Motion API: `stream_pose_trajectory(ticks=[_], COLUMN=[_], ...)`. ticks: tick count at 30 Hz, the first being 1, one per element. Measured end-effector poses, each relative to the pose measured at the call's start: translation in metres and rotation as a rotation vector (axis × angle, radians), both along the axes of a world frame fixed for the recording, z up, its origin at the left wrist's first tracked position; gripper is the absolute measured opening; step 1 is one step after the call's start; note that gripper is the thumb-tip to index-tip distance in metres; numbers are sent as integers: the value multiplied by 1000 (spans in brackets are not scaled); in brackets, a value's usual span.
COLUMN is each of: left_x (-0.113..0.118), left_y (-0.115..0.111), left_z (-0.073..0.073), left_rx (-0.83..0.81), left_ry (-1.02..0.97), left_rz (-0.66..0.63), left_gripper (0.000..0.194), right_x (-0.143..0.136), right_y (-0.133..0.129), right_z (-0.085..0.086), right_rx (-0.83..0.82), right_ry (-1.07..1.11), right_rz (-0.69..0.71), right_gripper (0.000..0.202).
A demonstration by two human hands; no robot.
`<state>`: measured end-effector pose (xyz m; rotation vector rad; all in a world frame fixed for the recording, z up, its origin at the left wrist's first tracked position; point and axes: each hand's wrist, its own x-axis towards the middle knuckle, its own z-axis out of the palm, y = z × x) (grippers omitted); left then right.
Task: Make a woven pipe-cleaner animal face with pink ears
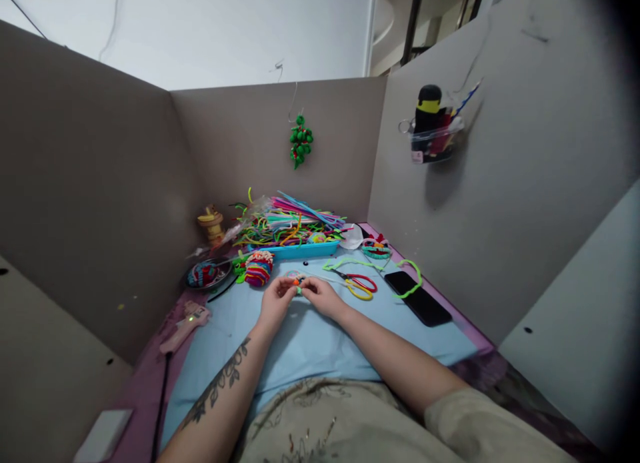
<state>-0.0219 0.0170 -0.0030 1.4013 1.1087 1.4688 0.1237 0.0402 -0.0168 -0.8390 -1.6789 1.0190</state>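
My left hand [277, 301] and my right hand [323, 296] meet above the blue cloth in the middle of the desk. Between them, both sets of fingertips pinch a small fuzzy pipe-cleaner piece [299, 290] with orange and green parts. Its full shape is hidden by the fingers. Just right of my right hand lie scissors [356, 283] with red and yellow handles. A light green pipe cleaner [413, 274] curls over a black phone [425, 303]. To the left of my hands sits a striped pipe-cleaner bundle [259, 269].
A blue tray [300, 251] heaped with pipe cleaners [295, 219] stands at the back. On the left are a pink glue gun [185, 328] with its cord and a dark bowl [220, 279]. Grey partitions [280, 143] enclose the desk; a clear holder [433, 146] hangs on the right one.
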Motion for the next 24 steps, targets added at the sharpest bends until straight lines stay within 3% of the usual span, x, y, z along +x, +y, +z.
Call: stream_pose_trajectory(ticks=[6, 11, 16, 20, 24], left_x=[2, 5, 13, 20, 23], left_y=[1, -1, -6, -2, 13], left_z=[2, 7, 28, 50, 62], left_rx=[-49, -107, -207, -480, -472], left_ry=[0, -93, -109, -144, -49], left_rz=[11, -30, -88, -323, -341], left_gripper=[27, 31, 33, 36, 32], right_x=[1, 6, 18, 29, 40], right_y=[-1, -9, -14, -10, 1], right_z=[2, 14, 34, 48, 58], right_rx=[10, 139, 190, 202, 230], right_ry=[-12, -89, -101, -94, -165], right_rz=[17, -139, -161, -191, -187], right_gripper=[12, 6, 7, 7, 9])
